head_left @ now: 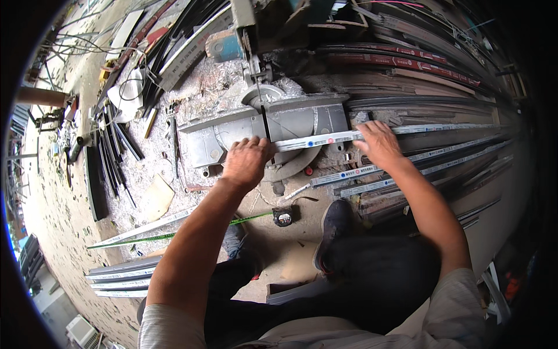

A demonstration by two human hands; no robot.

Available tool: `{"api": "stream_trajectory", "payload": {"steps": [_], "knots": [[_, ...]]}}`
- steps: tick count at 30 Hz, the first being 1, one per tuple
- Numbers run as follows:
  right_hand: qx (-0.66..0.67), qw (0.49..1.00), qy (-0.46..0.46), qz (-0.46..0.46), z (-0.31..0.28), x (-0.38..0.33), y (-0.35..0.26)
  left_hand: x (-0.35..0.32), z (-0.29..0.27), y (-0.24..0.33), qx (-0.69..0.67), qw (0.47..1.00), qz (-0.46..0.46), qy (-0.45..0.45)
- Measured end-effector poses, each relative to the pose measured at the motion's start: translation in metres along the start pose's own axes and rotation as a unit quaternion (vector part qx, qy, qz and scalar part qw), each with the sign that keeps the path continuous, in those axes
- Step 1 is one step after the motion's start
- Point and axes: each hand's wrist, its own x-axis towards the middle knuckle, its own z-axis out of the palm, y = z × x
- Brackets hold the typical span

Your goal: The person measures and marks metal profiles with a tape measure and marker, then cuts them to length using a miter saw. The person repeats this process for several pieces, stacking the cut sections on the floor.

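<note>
A long aluminium profile [317,141] with white printed film lies across the grey metal table of a mitre saw [224,136] and runs off to the right. My left hand [247,161] is closed over its left end, close to the dark blade slot; the fingers hide that end. My right hand [381,144] grips the same profile near the saw table's right edge, thumb on the near side. Between my feet lies a black tape measure [283,217], its green blade [253,219] pulled out to the left and passing behind my left forearm.
More film-covered profiles [372,171] lie at right, with stacked dark profiles [418,87] beyond. Profile bundles [119,279] sit at lower left, and loose dark strips [113,154] at left. Metal shavings [197,81] cover the ground around the saw. My shoe [337,224] stands near the saw.
</note>
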Motion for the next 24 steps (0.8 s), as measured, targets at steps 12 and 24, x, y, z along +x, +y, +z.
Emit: {"api": "stream_trajectory", "payload": {"steps": [12, 24], "knots": [[-0.022, 0.998, -0.001, 0.052, 0.031, 0.036, 0.049, 0.007, 0.049, 0.04, -0.375, 0.895, -0.203, 0.13], [-0.053, 0.988, -0.085, 0.117, 0.002, 0.023, 0.041, 0.022, 0.082, 0.005, -0.709, 0.611, -0.319, 0.148]]}}
